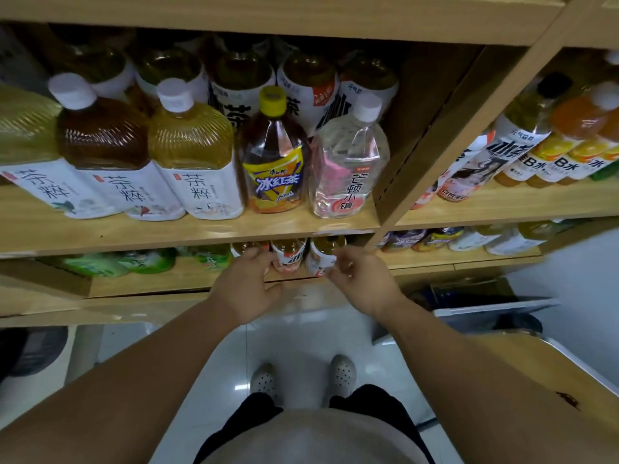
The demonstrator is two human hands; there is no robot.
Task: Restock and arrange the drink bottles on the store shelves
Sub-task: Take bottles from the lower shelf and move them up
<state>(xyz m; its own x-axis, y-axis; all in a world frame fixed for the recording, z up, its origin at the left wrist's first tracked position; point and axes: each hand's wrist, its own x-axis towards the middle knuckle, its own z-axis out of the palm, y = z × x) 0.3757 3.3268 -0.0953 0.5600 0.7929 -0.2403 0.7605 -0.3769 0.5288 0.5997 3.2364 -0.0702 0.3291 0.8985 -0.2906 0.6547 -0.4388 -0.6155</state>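
Both my hands reach to the lower shelf [140, 284], under the upper shelf board [187, 231]. My left hand [249, 286] curls its fingers around the leftmost of three small tea bottles [243, 248]. The middle bottle [289, 257] stands between my hands. My right hand [356, 279] has its fingertips on the third bottle [323, 257]; the grip is partly hidden. On the upper shelf stand a yellow-capped iced tea bottle [273, 155], a clear pink-labelled bottle [348, 155] and white-labelled tea bottles [191, 152].
Green bottles [147, 261] lie to the left on the lower shelf. A wooden divider [445, 139] separates the right bay, which holds orange and white-labelled drinks [549, 152]. A wooden cart top [522, 356] sits at my right. My feet stand on white floor tiles.
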